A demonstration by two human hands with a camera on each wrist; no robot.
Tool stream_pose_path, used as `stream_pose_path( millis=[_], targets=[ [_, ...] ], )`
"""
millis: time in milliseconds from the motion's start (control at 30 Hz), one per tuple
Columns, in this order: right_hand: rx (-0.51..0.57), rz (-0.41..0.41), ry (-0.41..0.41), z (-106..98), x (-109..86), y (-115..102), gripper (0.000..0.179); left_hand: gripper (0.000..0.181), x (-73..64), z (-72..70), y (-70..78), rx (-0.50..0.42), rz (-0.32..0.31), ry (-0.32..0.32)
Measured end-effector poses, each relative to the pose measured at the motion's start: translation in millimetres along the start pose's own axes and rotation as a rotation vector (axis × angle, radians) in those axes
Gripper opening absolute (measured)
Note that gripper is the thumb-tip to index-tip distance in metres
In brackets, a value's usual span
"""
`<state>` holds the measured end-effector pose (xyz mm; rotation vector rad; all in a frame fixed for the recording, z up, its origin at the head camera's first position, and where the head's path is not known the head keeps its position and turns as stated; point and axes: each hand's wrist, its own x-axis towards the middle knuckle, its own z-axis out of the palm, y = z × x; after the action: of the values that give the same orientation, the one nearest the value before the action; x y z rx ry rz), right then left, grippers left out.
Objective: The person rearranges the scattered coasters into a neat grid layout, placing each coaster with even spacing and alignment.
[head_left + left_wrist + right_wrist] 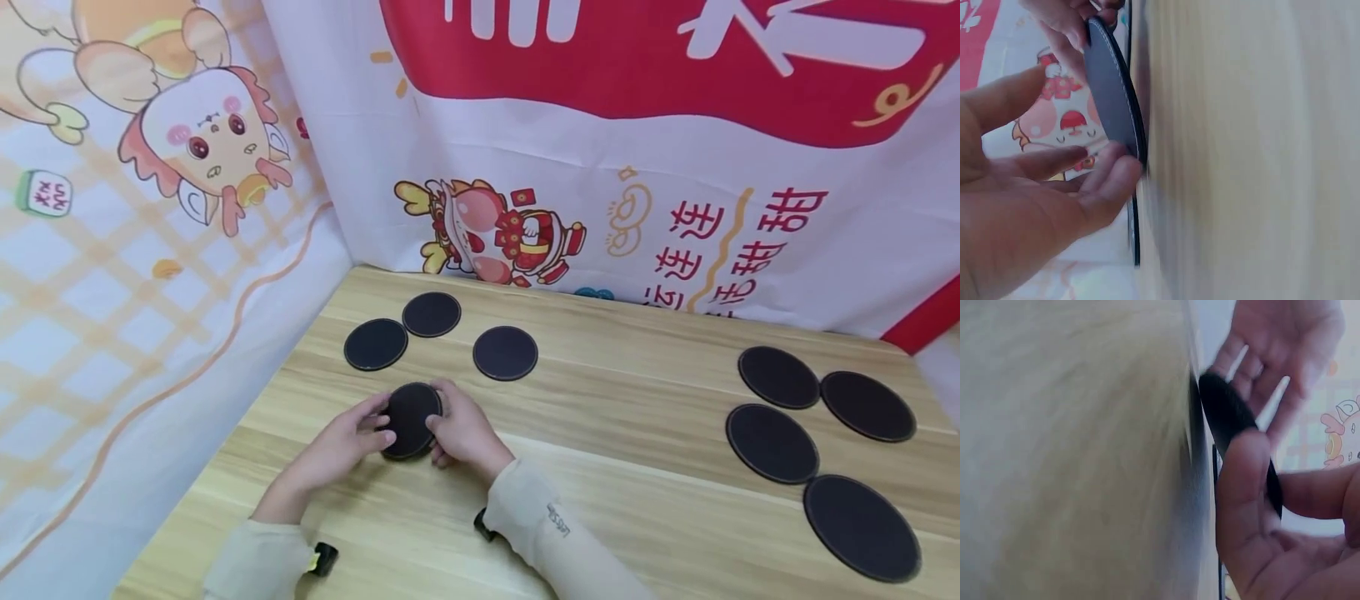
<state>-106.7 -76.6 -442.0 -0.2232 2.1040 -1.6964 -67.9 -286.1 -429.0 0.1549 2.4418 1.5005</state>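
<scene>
Between both hands, a round black coaster (411,419) with a stitched edge is held tilted just above the wooden table (600,500). My right hand (467,429) pinches its right edge between thumb and fingers; the right wrist view shows the coaster (1225,409) in that grip. At the opposite edge is my left hand (341,446). In the left wrist view, fingertips (1124,172) of that hand touch the coaster's near rim, while another digit stands apart from it. Part of the rim is hidden behind the fingers.
Three similar coasters lie flat beyond the hands: one at left (376,344), one behind (432,314), one at right (506,353). Several more, including a large-looking near coaster (862,527), lie at the table's right. A printed cloth (585,150) hangs along the back and left.
</scene>
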Motion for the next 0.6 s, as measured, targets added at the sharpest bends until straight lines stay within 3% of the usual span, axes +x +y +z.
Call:
stream_pose_path(
  millis=[100, 267, 400, 600],
  targets=[
    [0.025, -0.003, -0.017, -1.9, -0.6, -0.3, 0.058, 0.067, 6.2, 1.9, 5.6, -0.002, 0.033, 0.053],
    [0.107, -0.027, 0.021, -9.9, -3.7, -5.3, 0.060, 0.061, 11.2, 1.4, 12.5, 0.150, 0.038, 0.177],
    [0.210, -0.059, 0.040, -21.7, -6.0, -9.9, 0.060, 0.062, 15.6, 1.5, 12.6, 0.163, 0.039, 0.168],
    [0.317, -0.089, 0.044, -37.6, -10.4, -15.2, 0.062, 0.065, 26.7, 3.6, 20.7, 0.022, 0.079, 0.124]
  ],
)
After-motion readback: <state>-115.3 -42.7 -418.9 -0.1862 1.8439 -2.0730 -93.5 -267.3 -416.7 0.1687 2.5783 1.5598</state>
